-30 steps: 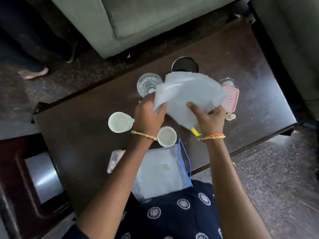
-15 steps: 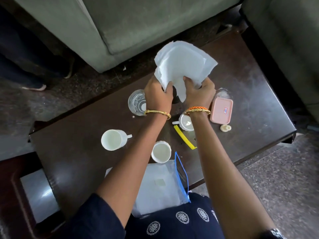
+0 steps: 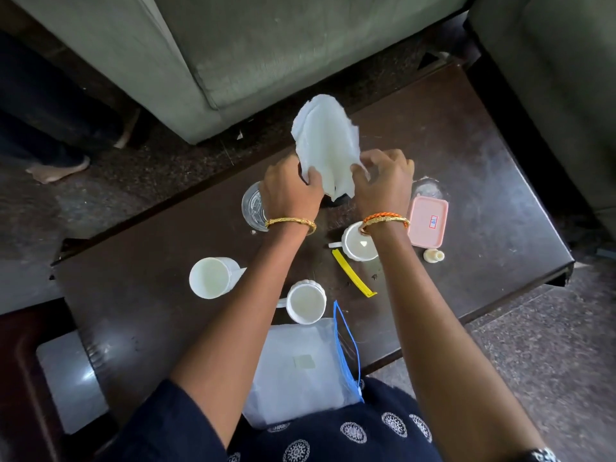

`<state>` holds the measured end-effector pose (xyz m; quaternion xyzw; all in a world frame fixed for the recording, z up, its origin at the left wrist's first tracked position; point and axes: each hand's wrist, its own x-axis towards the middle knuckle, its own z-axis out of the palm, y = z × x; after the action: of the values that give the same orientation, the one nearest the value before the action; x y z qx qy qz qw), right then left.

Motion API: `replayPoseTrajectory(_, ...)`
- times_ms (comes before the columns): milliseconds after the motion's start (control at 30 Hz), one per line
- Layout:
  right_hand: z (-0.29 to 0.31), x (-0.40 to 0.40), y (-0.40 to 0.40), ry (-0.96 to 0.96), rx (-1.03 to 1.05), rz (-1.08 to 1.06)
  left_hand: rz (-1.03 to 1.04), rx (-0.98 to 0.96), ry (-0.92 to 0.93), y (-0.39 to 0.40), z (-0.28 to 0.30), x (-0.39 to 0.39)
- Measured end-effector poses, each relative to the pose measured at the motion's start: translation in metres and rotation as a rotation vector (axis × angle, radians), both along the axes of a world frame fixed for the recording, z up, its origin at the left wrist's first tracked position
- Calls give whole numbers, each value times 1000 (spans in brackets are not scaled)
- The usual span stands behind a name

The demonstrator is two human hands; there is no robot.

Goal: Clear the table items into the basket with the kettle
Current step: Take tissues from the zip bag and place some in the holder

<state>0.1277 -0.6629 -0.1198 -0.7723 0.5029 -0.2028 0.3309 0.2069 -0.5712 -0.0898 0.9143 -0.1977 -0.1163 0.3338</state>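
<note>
Both hands (image 3: 336,190) pinch white tissue (image 3: 325,145) above table (image 3: 483,168).

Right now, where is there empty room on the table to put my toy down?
The far right of the table, beyond the pink lid, is bare. So is the left end, past the white cup. The middle is crowded: mugs, yellow clip, glass and both hands holding paper napkins.

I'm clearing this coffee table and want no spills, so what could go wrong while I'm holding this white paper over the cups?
1. The left hand hangs right above the clear glass; lowering it could knock the glass over.
2. The right hand has only a fingertip grip on the white paper, so it may slip.
3. The right wrist hovers over a white cup and could clip it.
</note>
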Motion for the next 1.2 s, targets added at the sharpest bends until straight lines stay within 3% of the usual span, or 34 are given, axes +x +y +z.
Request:
replayPoseTrajectory(267, -7, -1, 11, 15, -100, 68, -38, 248, -146, -16, -12, -8)
replayPoseTrajectory(500, 4, 5, 6, 138, -44, -20, 93, 254, -136, -14, -14, -24)
replayPoseTrajectory(700, 2, 6, 2, 270, 59, 16, 25, 320, -91, -14, -21, -22)
replayPoseTrajectory(933, 6, 7, 2, 195, 46, -38, 48, 307, -91, -18, -16, -23)
replayPoseTrajectory(1200, 4, 6, 4, 288, 129, -12, 26, 344, -20, -16, -19, -26)
